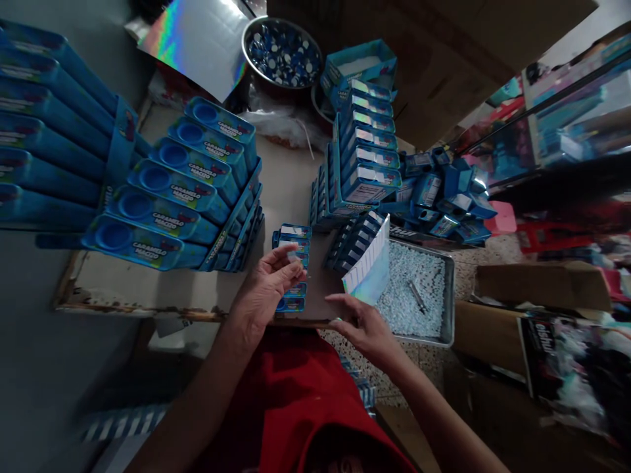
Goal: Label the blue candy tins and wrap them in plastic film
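At frame centre, left hand (261, 286) pinches small whitish piece (292, 257) over small blue printed boxes (294, 304); right hand (367, 328) spread. Loosened pinch could drop it.

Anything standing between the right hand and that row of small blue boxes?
Nothing visible stands between the right hand and the near-end box. The left hand, though, is over the middle of the row, hiding part of it.
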Motion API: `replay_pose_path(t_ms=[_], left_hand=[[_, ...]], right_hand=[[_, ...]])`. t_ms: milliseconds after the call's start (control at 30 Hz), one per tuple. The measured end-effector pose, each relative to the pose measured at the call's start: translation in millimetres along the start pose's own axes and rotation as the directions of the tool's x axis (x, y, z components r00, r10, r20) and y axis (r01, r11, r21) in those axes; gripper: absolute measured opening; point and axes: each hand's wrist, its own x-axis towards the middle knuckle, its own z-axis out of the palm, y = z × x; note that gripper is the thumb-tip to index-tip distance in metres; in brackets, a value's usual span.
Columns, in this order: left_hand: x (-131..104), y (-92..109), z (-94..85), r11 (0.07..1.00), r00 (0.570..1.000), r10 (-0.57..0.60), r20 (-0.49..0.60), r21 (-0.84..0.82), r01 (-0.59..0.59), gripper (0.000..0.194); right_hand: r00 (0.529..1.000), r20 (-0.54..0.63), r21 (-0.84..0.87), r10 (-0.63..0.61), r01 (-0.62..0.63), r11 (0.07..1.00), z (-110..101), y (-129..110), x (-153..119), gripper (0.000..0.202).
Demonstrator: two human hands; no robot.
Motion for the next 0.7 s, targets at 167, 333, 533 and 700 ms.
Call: replay_pose_path(t_ms=[167,333,533,700], left_hand=[[-3.1,4.4,-15.6,0.982,0.971,-0.146,0.187,0.144,0.12,0.062],[-0.9,-7.1,-21.6,0.928,0.836,-0.357,0.417,0.258,0.268,0.053],[-9.5,-13.8,-17.9,0.911,0.755,-0.41,0.512,0.276,0.307,0.049],[-11.6,-24.5,-21.3,0.893,0.715,-0.449,0.536,0.301,0.335,0.052]], right_hand=[[0.97,-0.229,-0.296,-0.081,0.009,0.955,-7.9,6.9,-9.9,0.04],[0.901,-0.049,-0.328,-0.432,0.394,0.859,-13.0,-50.6,5.8,0.037],[0.714,0.311,-0.585,-0.628,0.664,0.465,-20.7,-79.7,17.4,0.028],[0.69,0.329,-0.67,-0.645,0.652,0.356,-18.1,-75.8,13.6,0.023]])
